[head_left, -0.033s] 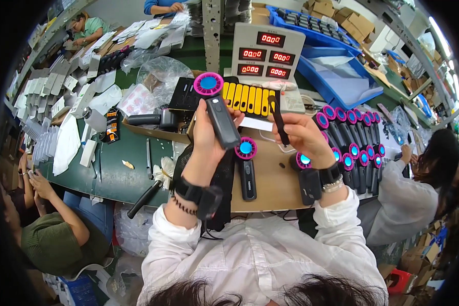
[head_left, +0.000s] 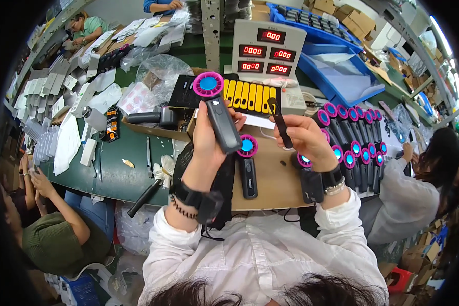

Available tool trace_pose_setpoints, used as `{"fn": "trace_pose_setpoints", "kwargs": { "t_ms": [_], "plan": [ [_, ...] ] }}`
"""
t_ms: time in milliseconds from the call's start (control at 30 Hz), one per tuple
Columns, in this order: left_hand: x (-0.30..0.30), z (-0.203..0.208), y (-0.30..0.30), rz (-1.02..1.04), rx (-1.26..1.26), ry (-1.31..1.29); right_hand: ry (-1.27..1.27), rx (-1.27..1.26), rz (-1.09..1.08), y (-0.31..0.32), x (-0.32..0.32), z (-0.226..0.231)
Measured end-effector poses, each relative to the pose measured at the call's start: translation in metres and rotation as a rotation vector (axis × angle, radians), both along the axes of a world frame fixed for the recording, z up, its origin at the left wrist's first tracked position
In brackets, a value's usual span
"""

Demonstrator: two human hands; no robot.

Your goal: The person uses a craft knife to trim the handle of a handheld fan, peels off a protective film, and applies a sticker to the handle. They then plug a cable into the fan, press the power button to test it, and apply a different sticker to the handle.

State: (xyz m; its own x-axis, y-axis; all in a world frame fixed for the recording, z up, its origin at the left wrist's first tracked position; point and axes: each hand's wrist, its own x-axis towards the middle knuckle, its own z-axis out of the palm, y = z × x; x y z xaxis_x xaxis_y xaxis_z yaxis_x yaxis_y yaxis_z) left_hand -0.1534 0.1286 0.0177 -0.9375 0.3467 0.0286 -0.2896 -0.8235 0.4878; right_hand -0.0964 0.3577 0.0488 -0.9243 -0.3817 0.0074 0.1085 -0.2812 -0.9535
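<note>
My left hand [head_left: 209, 135] is wrapped around the dark grey handle of a handheld fan [head_left: 222, 125]. The fan is upright and tilted, its magenta ring and blue centre at the top. Pinched in the fingers of my right hand [head_left: 308, 140] is a slim black strip [head_left: 280, 122] with a slot near its upper end; its exact kind is unclear. The strip and the fan are apart. Below them, a second handheld fan [head_left: 248, 176] lies on the brown board. Beyond my hands, a black tray holds a row of yellow slotted pieces [head_left: 252, 97].
A meter box with red digits [head_left: 268, 51] stands behind the tray. Rows of magenta-ringed fans [head_left: 354, 137] lie at the right, near a co-worker in white [head_left: 408, 199]. An open carton [head_left: 160, 133], a brush [head_left: 163, 172] and stacked white boxes [head_left: 48, 81] are at the left.
The view has shifted very slightly. Both hands keep the same hold on the fan and the black strip.
</note>
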Motion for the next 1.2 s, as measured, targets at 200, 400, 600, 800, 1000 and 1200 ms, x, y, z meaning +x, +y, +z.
{"fn": "trace_pose_setpoints", "kwargs": {
  "t_ms": [200, 400, 600, 800, 1000, 1200],
  "plan": [
    [0.074, 0.020, 0.005, -0.036, 0.004, -0.158, 0.086, 0.163, -0.272, -0.031, 0.058, 0.011],
    [0.099, 0.006, 0.016, -0.051, -0.008, 0.028, 0.700, 0.690, -0.466, -0.051, 0.090, 0.018],
    [0.109, 0.012, 0.024, -0.013, -0.040, -0.028, 0.897, 0.871, -0.569, -0.065, 0.102, 0.018],
    [0.111, 0.006, 0.025, 0.036, -0.070, 0.060, 0.978, 0.921, -0.616, -0.071, 0.099, 0.012],
    [0.111, 0.006, 0.026, 0.077, -0.090, 0.087, 0.925, 0.914, -0.630, -0.076, 0.098, 0.014],
    [0.109, 0.000, 0.025, 0.077, -0.054, 0.175, 0.966, 0.879, -0.661, -0.083, 0.093, 0.012]
  ]
}}
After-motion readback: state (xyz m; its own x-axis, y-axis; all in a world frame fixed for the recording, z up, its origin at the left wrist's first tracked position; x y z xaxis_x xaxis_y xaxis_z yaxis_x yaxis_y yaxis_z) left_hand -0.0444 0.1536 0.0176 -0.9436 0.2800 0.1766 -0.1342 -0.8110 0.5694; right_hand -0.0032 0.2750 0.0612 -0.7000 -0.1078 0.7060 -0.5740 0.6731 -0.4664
